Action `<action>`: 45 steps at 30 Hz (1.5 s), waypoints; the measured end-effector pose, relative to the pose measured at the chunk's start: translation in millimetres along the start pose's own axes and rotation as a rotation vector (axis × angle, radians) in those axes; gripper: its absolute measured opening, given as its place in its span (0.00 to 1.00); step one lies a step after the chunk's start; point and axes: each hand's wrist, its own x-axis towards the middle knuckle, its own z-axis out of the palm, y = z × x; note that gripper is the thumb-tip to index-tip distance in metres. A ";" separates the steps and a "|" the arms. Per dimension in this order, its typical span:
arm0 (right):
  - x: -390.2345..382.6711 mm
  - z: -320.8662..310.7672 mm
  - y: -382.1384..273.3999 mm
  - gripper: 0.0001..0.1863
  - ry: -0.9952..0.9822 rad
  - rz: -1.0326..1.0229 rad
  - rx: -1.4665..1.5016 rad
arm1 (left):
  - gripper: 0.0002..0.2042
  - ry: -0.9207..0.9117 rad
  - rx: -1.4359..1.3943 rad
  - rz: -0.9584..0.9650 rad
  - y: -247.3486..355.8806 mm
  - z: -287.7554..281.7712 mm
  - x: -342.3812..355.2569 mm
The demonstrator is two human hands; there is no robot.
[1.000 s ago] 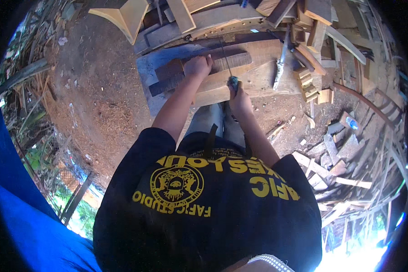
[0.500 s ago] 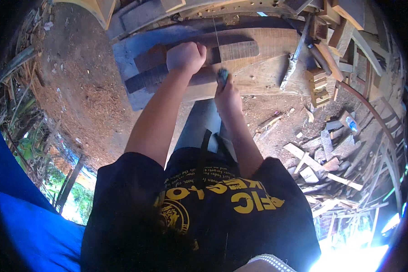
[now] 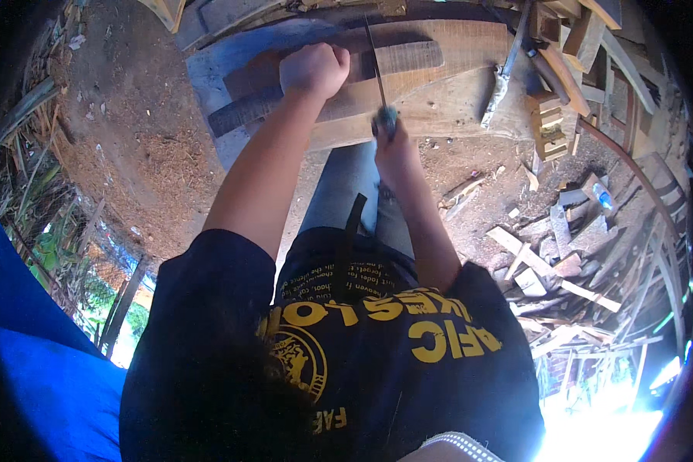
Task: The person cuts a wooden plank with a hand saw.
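A handsaw point(image 3: 376, 65) with a dark green handle is in my right hand point(image 3: 398, 158), the fingers closed around the handle. Its narrow blade points away from me and lies across a brown wooden plank point(image 3: 410, 57). Left of the blade, my left hand point(image 3: 314, 71) rests as a fist on the same plank; its fingertips are hidden, and it appears to hold the plank. Beneath lies a wider curved board point(image 3: 473, 42), with a pale slab point(image 3: 439, 106) on the near side. A dark wood strip point(image 3: 242, 112) sticks out at the left.
To the right of the plank lies a long blade with a wrapped whitish handle point(image 3: 496, 98). Beyond it are a curved wooden piece point(image 3: 564, 77) and a notched block point(image 3: 548, 127). Offcuts point(image 3: 554, 262) are heaped on the floor at right; sawdust point(image 3: 154, 177) covers the ground at left.
My right hand has drawn the saw toward me and slightly right, and the blade now shows at more of a slant. The left fist stays on the plank. The whole view has shifted a little.
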 end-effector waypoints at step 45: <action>-42.2 4.0 29.5 0.19 -0.023 0.034 -0.062 | 0.22 -0.077 -0.116 -0.032 -6.9 -7.6 -1.9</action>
